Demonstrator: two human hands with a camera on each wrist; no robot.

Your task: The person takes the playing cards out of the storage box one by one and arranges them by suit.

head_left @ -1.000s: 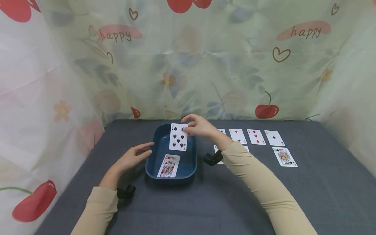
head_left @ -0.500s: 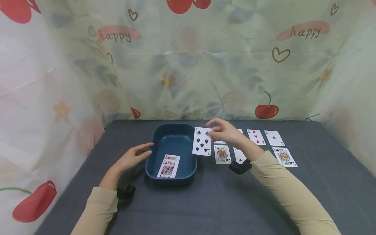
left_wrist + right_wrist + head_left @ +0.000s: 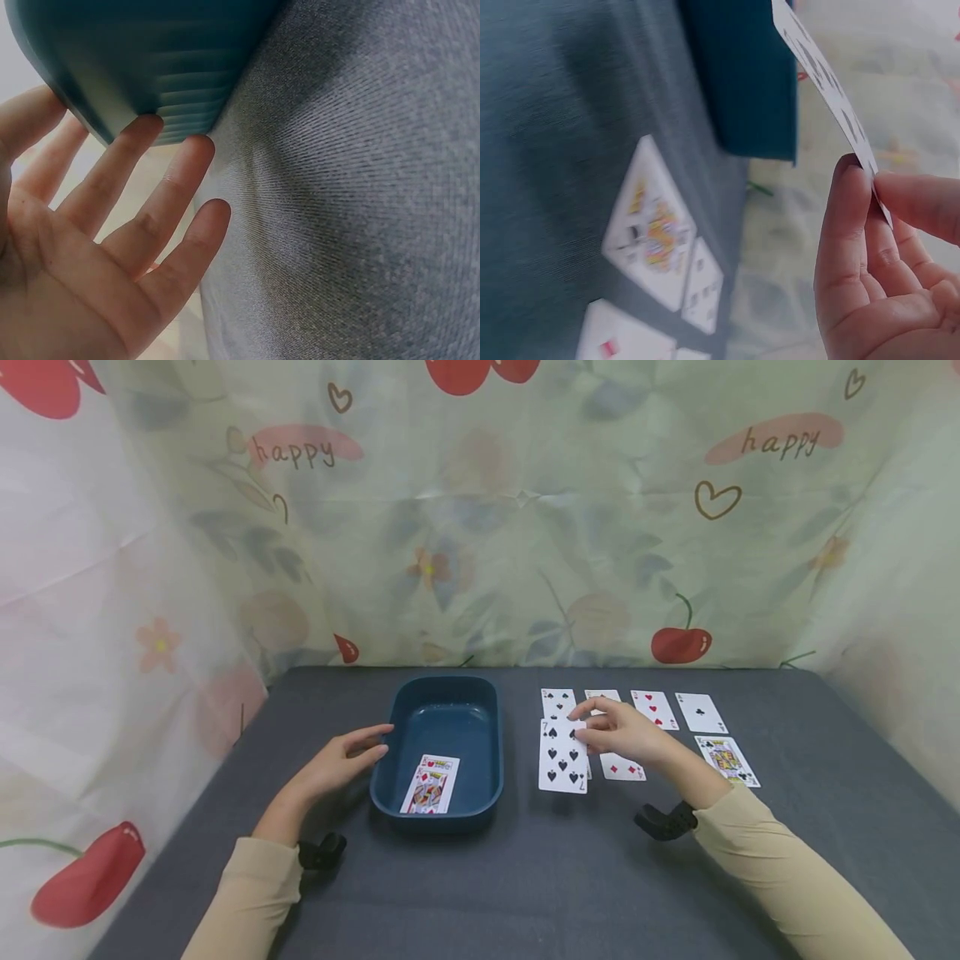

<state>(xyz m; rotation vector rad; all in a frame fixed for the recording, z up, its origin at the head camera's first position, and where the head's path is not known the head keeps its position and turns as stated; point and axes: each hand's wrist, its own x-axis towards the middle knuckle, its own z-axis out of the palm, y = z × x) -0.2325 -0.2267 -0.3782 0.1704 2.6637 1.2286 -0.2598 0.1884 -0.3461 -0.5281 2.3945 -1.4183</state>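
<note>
Grey felt table (image 3: 525, 877), dark blue tray (image 3: 480, 793) left of centre with a face card (image 3: 430, 783) lying flat in its near end. Left hand (image 3: 341, 764) rests open, fingers straight, fingertips (image 3: 146, 124) against the tray's outer wall — looks like it's just steadying the tray. Right hand (image 3: 622, 735) pinches the seven of spades (image 3: 562, 756) by its right edge between thumb and fingers; the right wrist view shows the card (image 3: 829, 82) edge-on and tilted, raised off the cloth, so it isn't laid down yet. It sits over the left column of the layout, just right of the tray, covering the king (image 3: 656, 232) below — edge grip leaves the face readable. Other cards: a far row ending in an ace of clubs (image 3: 700, 712), and a king (image 3: 726, 760) below it, well apart from the hand.
</note>
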